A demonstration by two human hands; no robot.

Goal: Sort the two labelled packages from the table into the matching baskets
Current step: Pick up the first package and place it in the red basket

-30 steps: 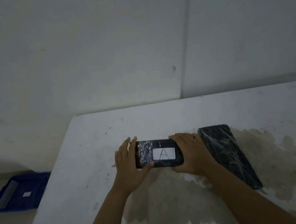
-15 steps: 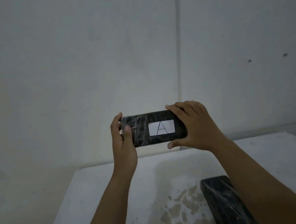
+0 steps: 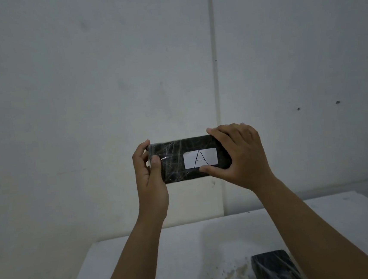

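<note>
You are holding the black wrapped package [image 3: 180, 160] up before the wall [image 3: 84, 92], its white label [image 3: 200, 158] reading "A". Your left hand [image 3: 149, 176] is gripping its left end, your right hand [image 3: 240, 154] its right end. Compared with a second ago, it is off the table [image 3: 178, 252]; the second package [image 3: 275, 270] is still lying there.

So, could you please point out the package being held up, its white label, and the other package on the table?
Held package [image 3: 172, 163]: head view, wrapped black face left of the label.
White label [image 3: 200, 158]: head view, on the letter A.
Second package [image 3: 274, 270]: head view, top face.
</note>
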